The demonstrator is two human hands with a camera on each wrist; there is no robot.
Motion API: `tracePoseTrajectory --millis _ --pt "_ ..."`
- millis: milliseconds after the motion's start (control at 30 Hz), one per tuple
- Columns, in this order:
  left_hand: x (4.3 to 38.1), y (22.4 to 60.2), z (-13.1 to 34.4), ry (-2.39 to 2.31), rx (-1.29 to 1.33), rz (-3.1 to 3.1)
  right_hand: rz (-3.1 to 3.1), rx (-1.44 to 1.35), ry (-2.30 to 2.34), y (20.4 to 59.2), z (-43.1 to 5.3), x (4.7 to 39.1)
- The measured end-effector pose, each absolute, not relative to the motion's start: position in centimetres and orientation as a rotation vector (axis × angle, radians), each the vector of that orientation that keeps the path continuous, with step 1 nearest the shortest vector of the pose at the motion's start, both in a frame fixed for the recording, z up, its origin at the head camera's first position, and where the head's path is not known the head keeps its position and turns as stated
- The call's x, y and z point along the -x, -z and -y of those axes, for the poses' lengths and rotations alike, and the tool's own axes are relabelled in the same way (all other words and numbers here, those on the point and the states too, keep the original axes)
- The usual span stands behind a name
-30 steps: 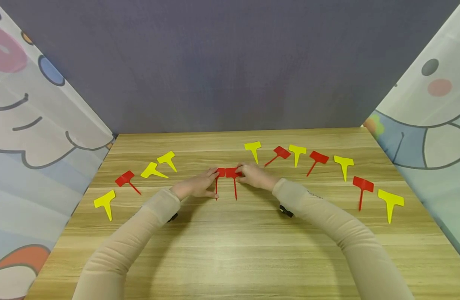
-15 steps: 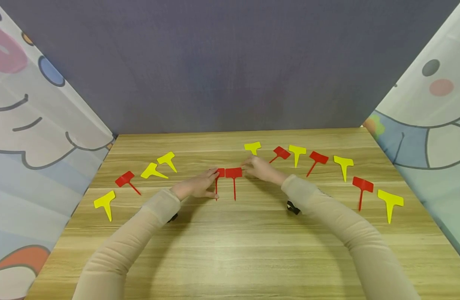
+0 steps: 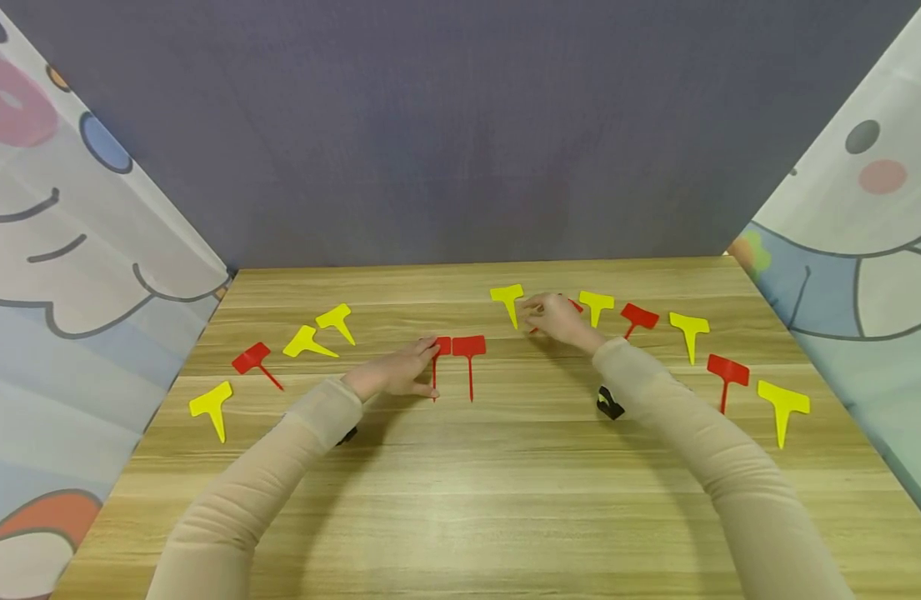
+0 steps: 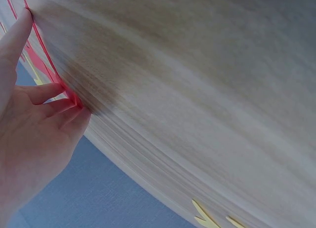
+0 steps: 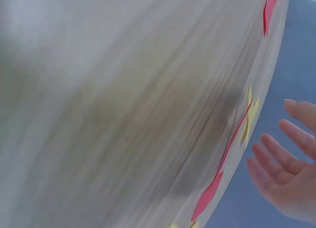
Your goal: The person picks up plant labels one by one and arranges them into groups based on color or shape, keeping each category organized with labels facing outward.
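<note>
Two red T-shaped plant labels, a left one [image 3: 444,345] and a right one [image 3: 469,345], lie side by side mid-table with stems toward me. My left hand [image 3: 405,369] rests on the left label. In the left wrist view its fingertips touch the red head [image 4: 73,97], with the thumb at the stem's tip. My right hand [image 3: 559,318] hovers with relaxed, spread fingers and nothing in them. It partly covers another red label [image 3: 576,305]. A yellow label [image 3: 508,293] lies just left of it. In the right wrist view the fingers stay apart from the red label [image 5: 207,196].
To the right lie more labels, yellow [image 3: 597,300], red [image 3: 640,315], yellow [image 3: 688,323], red [image 3: 728,369] and yellow [image 3: 783,397]. Left are yellow [image 3: 333,317], yellow [image 3: 302,339], red [image 3: 252,357] and yellow [image 3: 210,402] ones. A grey wall panel [image 3: 460,167] borders the wooden table [image 3: 460,500].
My right hand has let go of the right-hand red label mid-table and moved right, over another red label. The left hand has stayed in place.
</note>
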State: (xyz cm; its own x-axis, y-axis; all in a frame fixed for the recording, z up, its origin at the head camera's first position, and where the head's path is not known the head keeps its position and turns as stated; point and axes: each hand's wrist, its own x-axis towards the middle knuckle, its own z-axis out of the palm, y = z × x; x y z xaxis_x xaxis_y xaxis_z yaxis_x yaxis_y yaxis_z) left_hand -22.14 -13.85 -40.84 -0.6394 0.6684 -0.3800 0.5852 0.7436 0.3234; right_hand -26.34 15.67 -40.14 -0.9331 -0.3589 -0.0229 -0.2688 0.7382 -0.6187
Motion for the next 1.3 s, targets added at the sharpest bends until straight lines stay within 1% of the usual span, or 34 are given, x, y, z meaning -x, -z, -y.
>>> tracePoseTrajectory --millis 133,433,700,1100,1233,1300 --pt "22.2 40.9 13.8 -0.234 -0.947 -2.465 -2.817 0.448 0.970 40.1 -16.7 26.6" --pt "22.2 40.9 13.7 -0.215 -0.943 -2.463 -2.840 0.407 1.058 40.4 -18.3 27.1" --pt "22.0 40.8 13.8 -0.210 -0.937 -2.464 -2.921 0.385 1.031 41.1 -19.7 27.5" --pt "22.0 40.7 13.7 -0.207 -0.934 -2.471 -2.873 0.280 1.043 41.3 -20.5 27.9" --pt "22.0 40.6 13.7 -0.207 -0.940 -2.468 -2.845 0.250 1.066 41.7 -20.8 28.4" --pt "21.9 40.6 13.7 -0.217 -0.939 -2.466 -2.856 0.280 1.083 42.3 -21.2 28.9"
